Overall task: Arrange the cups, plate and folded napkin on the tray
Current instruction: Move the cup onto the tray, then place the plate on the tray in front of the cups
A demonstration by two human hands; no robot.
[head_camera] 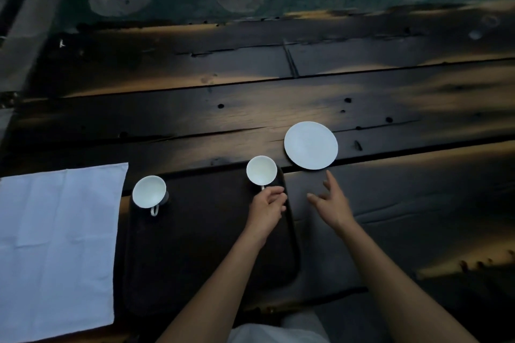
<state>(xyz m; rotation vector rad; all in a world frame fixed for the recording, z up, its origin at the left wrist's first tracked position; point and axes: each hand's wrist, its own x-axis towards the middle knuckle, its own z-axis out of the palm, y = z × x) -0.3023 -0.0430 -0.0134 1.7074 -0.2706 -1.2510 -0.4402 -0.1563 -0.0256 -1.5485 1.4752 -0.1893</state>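
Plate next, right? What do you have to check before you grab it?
1. Right hand open and holding nothing: ok.
2. Plate bare, with nothing on it: ok.
3. Bare room in the middle of the tray: ok.
4. Right cup fully set down at the tray's far corner while the left hand grips its handle: cannot tell.
5. Napkin folded: not ok, it lies spread out left of the tray.
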